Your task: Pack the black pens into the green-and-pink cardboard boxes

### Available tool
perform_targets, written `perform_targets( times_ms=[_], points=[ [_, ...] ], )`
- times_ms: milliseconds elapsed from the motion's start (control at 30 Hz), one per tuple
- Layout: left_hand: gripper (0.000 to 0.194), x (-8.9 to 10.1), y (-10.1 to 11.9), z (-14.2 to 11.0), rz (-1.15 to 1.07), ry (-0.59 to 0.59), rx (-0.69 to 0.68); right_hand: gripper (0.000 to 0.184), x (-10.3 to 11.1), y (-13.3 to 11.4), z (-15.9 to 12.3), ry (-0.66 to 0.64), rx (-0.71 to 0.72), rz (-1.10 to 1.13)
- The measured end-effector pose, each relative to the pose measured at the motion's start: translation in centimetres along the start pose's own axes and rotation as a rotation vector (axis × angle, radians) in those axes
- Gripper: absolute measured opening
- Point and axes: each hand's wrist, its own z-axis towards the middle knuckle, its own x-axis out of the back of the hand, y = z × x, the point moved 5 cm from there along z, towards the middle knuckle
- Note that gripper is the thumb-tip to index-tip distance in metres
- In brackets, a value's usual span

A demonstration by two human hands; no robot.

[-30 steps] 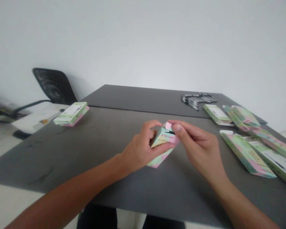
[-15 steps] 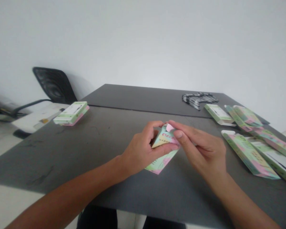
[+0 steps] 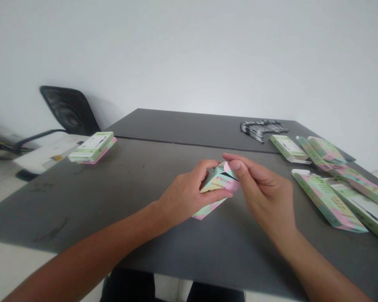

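Observation:
A small green and pink cardboard box (image 3: 216,187) stands tilted on the dark grey table (image 3: 138,188), held between both hands. My left hand (image 3: 185,197) wraps round its left side with the thumb across the front. My right hand (image 3: 264,193) pinches the pink flap at the box's top end with thumb and forefinger. The box's lower end rests near the table surface.
Several flat green and pink boxes (image 3: 329,201) lie at the right. Two stacked closed boxes (image 3: 93,147) sit at the far left edge. A heap of dark small items (image 3: 261,128) lies at the back right. A black chair (image 3: 66,111) stands beyond the left edge.
The box has tipped slightly and its lower end has drawn back toward my left hand. My right fingers have shifted on the pink top flap. Both hands stay on the box.

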Motion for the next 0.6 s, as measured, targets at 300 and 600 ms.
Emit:
perform_targets(
  times_ms=[300,600],
  points=[
    [0.052,-0.2,-0.4,0.0,0.11,0.014,0.0,0.024,-0.3,-0.3,-0.8,0.065,0.15,-0.117],
    [0.047,-1.0,-0.3,-0.5,-0.151,-0.025,-0.08,0.03,-0.4,-1.1,-1.4,0.074,0.234,-0.102]
  ],
)
